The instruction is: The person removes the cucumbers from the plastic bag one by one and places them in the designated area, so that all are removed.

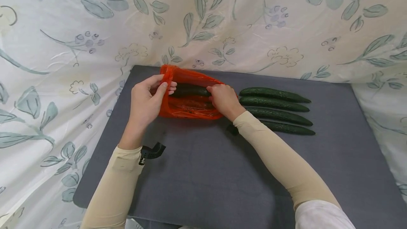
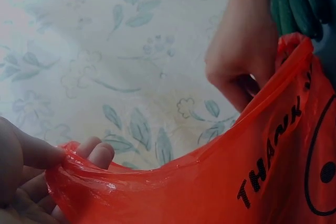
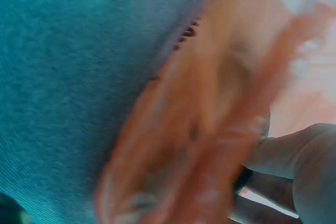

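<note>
A red plastic bag (image 1: 194, 114) with black THANK lettering lies on its side, its mouth held wide. My left hand (image 1: 146, 98) pinches the bag's rim at the left, thumb on one side and fingertips inside. In the left wrist view that left hand (image 2: 31, 177) grips the same thin rim. My right hand (image 1: 225, 99) reaches into the mouth and grips the end of a dark green cucumber (image 1: 190, 90) lying inside the bag. The right wrist view shows the right hand's fingers (image 3: 283, 156) beside the blurred bag, with a sliver of dark green between them.
Several cucumbers (image 1: 276, 104) lie side by side to the right of the bag, on a dark grey table (image 1: 203, 172). Behind the table hangs a white cloth (image 1: 254, 27) printed with leaves. A black strap end (image 1: 154, 151) sticks out from the left wrist.
</note>
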`<state>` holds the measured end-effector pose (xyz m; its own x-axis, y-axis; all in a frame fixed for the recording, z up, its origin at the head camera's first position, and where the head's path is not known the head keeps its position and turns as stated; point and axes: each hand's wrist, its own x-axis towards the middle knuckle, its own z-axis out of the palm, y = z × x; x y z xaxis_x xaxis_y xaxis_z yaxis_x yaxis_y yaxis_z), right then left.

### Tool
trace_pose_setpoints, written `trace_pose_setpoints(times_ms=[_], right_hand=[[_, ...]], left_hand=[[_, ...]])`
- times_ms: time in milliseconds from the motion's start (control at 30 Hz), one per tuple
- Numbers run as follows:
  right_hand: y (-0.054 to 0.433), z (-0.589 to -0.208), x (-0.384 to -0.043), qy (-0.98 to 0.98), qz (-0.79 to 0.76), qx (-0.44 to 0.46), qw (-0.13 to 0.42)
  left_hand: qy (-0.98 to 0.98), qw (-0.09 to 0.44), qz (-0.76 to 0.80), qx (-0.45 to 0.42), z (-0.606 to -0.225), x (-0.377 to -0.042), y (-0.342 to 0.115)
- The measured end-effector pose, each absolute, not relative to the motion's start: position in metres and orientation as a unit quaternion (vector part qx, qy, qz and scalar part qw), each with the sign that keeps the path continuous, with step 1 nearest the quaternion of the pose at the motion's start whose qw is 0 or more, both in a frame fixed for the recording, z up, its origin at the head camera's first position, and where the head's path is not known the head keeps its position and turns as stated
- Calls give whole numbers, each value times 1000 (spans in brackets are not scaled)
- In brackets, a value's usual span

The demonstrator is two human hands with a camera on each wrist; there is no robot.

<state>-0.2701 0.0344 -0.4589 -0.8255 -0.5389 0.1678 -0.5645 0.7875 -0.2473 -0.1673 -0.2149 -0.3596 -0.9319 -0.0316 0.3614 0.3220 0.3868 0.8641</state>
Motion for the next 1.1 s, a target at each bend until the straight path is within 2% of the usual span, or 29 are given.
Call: trace_pose_setpoints(times_ms=[333,1100], right_hand=[[43,-436,-256,-939,173,293,44],[101,-421,-230,-915,245,310,81]], left_hand=[[-817,157,-548,-82,-360,-166,-215],[-818,164,-545,-85,-362,-165,-214]])
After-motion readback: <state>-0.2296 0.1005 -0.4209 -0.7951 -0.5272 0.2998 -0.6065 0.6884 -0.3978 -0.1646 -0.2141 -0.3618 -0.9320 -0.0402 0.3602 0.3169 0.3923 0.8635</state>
